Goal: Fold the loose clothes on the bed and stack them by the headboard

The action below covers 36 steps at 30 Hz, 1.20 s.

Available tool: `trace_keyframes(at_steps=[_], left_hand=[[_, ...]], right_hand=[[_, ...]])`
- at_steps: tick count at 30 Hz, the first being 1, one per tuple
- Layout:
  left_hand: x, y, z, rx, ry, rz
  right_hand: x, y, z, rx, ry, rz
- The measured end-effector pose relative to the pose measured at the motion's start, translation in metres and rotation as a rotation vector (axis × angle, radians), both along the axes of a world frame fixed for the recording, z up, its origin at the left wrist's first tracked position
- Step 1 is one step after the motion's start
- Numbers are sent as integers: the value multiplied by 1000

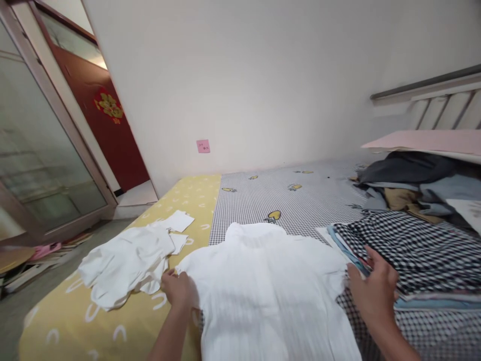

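A white short-sleeved shirt [263, 291] lies spread flat on the bed, its collar pointing away from me and its lower part cut off by the bottom of the view. My left hand [177, 290] is at the end of the left sleeve, fingers curled in a pinch on its edge. By the opposite sleeve is my right hand [374, 288], with thumb and fingers apart. Its thumb is close to the sleeve edge; whether it touches the cloth I cannot tell. The right fingers reach beside a folded black-and-white checked cloth [421, 250].
A crumpled white garment [128, 263] with paper-like tags lies left on the yellow bedcover [124, 321]. Under the shirt is a checked sheet [259, 195] with pineapple prints. Dark clothes [406, 168] are piled at right below a pink board [424, 140]. A wall [263, 85] stands behind.
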<state>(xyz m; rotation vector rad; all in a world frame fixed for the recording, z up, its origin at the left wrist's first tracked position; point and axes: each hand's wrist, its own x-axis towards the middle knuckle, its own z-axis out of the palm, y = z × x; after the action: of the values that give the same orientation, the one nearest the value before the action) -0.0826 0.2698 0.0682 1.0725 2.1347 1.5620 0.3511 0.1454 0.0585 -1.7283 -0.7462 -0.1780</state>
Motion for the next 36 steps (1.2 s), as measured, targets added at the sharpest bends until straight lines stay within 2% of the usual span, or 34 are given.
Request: trace_keyframes(at_steps=[1,3,5,7,9,11,14,17,20,22,25,28,31,34,36], left_hand=[[7,-2,4,6,47,2],[27,-7,10,21,165,-86],[50,-13,11,46,263,-274],[74,-20,2,40,322,-444],[94,-27,-14,-61,426,-545],[105,-31,-32,-206,627,-630],[103,-30,-46,-339,924,-732],[87,-15,-41,-404,1008,-730],[72,8,-33,-482,1028,-687],[67,22,-32,-509,1031,-651],[66,34,-37,-517,1027,-595],[66,36,-41,-505,1016,-572],[62,33,-38,-443,984,-614],[60,22,-29,-397,949,-698],[61,6,-27,-343,936,-736]], right_hand=[[-9,-4,6,3,-13,58],[-30,-4,12,-6,86,292],[-53,6,8,-76,217,497],[-76,23,-3,-186,177,588],[-96,41,-18,-326,-37,595],[-110,56,-34,-495,-280,598],[-104,72,-53,-699,-527,618],[-72,82,-60,-814,-569,516],[-39,91,-58,-911,-515,431],[-27,96,-58,-944,-506,427],[-24,101,-63,-917,-542,405],[-27,101,-68,-850,-591,363],[-28,100,-63,-800,-609,365],[-28,97,-49,-864,-578,437],[-32,90,-43,-913,-578,464]])
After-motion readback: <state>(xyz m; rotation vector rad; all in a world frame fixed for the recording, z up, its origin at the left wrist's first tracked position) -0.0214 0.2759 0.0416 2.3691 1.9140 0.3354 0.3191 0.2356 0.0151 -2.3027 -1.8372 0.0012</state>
